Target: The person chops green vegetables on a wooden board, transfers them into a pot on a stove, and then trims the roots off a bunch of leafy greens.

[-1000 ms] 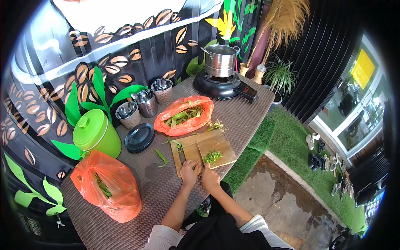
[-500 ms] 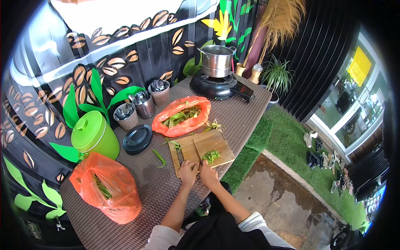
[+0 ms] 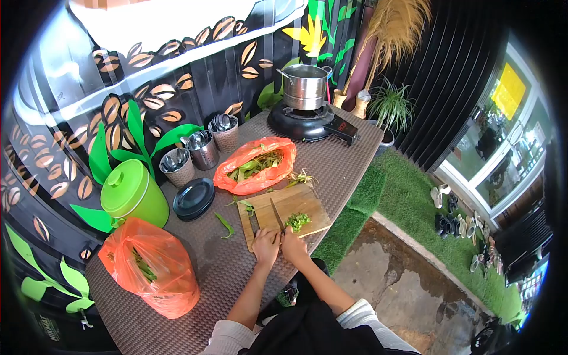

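Right hand (image 3: 292, 245) gripping a knife (image 3: 276, 214) over a wooden cutting board (image 3: 302, 204), left hand (image 3: 267, 244) curled beside it at the near edge, chopped greens (image 3: 297, 222) to the knife's right, open orange bag (image 3: 255, 165) beyond the board.

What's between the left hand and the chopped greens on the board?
The knife, gripped in the right hand, lies between the left hand and the chopped greens, in the head view.
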Action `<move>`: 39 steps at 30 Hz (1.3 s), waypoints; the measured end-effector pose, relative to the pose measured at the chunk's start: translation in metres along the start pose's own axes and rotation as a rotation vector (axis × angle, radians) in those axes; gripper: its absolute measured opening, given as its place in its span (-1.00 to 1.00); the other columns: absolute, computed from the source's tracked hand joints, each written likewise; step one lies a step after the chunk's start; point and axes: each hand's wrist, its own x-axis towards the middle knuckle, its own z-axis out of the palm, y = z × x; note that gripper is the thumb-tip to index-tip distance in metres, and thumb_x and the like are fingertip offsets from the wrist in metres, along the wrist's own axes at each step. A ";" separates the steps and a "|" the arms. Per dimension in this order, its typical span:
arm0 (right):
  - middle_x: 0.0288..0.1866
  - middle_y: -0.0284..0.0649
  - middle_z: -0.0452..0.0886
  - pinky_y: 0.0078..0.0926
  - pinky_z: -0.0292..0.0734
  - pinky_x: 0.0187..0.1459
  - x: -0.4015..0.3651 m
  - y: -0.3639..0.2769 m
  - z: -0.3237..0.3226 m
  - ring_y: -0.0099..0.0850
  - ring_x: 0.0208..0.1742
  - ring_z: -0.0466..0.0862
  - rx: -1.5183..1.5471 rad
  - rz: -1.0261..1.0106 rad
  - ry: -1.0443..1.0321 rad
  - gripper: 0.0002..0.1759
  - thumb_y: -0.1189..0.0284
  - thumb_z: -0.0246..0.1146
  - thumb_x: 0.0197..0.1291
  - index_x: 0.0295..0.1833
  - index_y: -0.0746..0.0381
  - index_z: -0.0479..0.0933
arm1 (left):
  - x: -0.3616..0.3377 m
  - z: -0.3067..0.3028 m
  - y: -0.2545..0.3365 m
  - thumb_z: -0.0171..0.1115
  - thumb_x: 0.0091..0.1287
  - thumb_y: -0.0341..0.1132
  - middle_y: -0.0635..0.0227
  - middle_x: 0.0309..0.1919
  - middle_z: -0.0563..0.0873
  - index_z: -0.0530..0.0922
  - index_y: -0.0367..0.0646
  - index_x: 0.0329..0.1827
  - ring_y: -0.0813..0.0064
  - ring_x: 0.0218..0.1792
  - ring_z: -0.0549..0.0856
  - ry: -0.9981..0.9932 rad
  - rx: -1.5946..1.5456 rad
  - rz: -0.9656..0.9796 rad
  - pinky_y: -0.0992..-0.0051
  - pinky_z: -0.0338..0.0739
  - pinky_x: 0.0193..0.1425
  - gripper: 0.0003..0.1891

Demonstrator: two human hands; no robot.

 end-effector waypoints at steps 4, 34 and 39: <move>-0.29 0.22 0.62 0.02 0.57 -0.14 -0.015 -0.005 -0.007 0.13 -0.19 0.66 -0.010 0.009 -0.037 -0.63 0.26 -0.01 0.35 0.03 0.36 0.22 | -0.004 0.001 0.000 0.32 0.14 -0.33 0.35 -0.36 0.66 0.72 -0.15 -0.33 0.28 -0.20 0.60 -0.003 0.008 0.025 0.37 0.51 -0.13 -0.88; -0.29 0.18 0.64 -0.03 0.61 -0.21 0.005 0.009 -0.008 0.02 -0.22 0.70 -0.144 -0.046 0.022 -0.78 0.43 -0.01 0.28 -0.05 0.32 0.26 | 0.000 0.013 -0.016 0.36 0.10 -0.34 0.36 -0.43 0.68 0.72 -0.02 -0.25 0.41 -0.42 0.64 -0.011 -0.160 -0.090 0.44 0.55 -0.30 -0.85; -0.28 0.18 0.64 -0.05 0.62 -0.26 0.006 0.014 -0.014 0.06 -0.26 0.70 -0.089 -0.075 -0.023 -0.76 0.39 0.00 0.29 -0.04 0.32 0.25 | -0.001 0.009 -0.010 0.35 0.09 -0.39 0.32 -0.50 0.64 0.73 -0.08 -0.26 0.40 -0.39 0.59 -0.006 -0.198 -0.074 0.43 0.49 -0.29 -0.86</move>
